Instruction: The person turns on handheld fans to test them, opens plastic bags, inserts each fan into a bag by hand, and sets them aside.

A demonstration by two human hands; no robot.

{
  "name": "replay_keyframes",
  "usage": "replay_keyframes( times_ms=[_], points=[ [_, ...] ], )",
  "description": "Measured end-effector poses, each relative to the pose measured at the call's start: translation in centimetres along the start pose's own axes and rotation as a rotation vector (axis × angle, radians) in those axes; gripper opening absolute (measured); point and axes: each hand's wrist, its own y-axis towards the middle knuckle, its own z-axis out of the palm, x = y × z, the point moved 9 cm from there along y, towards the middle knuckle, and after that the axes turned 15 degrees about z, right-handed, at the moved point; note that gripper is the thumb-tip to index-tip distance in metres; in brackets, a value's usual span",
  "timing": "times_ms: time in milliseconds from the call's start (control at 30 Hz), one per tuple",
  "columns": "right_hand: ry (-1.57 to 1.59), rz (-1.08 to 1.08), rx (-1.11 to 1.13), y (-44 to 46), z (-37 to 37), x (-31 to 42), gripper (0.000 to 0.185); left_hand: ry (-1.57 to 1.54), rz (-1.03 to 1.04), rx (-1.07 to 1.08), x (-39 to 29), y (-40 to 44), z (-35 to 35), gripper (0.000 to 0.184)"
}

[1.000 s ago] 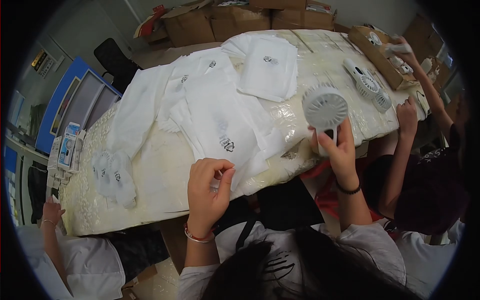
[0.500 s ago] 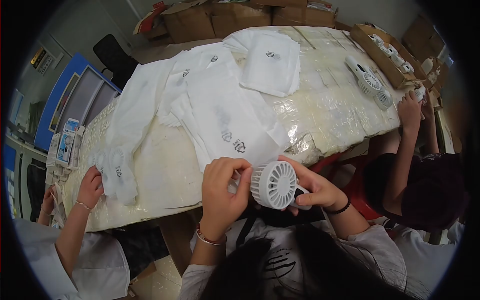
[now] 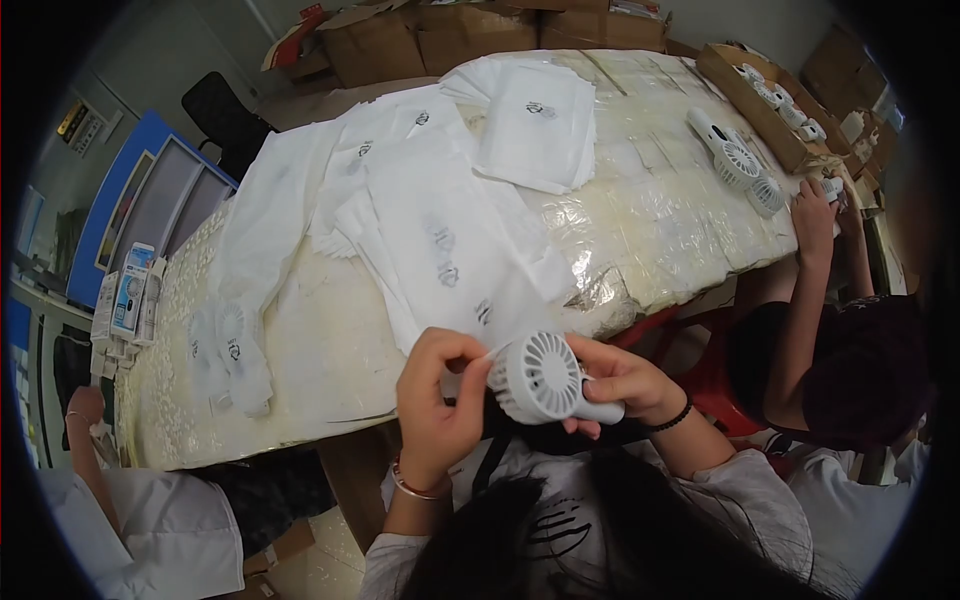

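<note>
A white handheld fan [image 3: 548,378] is gripped by its handle in my right hand [image 3: 632,385], its round grille tilted up toward me. Close against the left side of the fan head is my left hand [image 3: 438,395], thumb and fingers pinched at the near edge of a white printed bag [image 3: 470,290]. The bag lies on top of a loose pile and reaches down behind the fan. Exactly how much of its edge the fingers hold is partly hidden.
More white bags [image 3: 540,120] are stacked at the back; filled bags [image 3: 230,350] lie left. Loose fans [image 3: 738,160] and a carton of fans [image 3: 775,125] stand right. Small boxes [image 3: 130,290] are at the left edge. Co-workers' hands [image 3: 815,215] show on both sides.
The bag's near end has been drawn toward me and the fan head has turned slightly. The left co-worker's hand has left the filled bags and moved back.
</note>
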Motion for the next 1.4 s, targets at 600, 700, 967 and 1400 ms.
replay_keyframes(
  times_ms=[600,700,967,1400],
  points=[
    [-0.678,-0.496,-0.644,-1.0,0.7,2.6,0.068,0.444,0.492,0.173,-6.0,-1.5,5.6,0.025],
    [-0.585,-0.413,-0.574,-1.4,0.6,3.4,0.072,0.223,0.394,0.259,-5.1,-2.8,7.4,0.03],
    [-1.566,-0.831,-1.265,-9.5,0.6,16.7,0.032,0.424,0.441,-0.035,-4.2,-1.6,-0.9,0.018],
    [-1.883,-0.485,-1.658,-11.4,-5.2,19.1,0.047,1.174,0.069,-0.013,1.8,-1.9,-14.6,0.018]
  ],
)
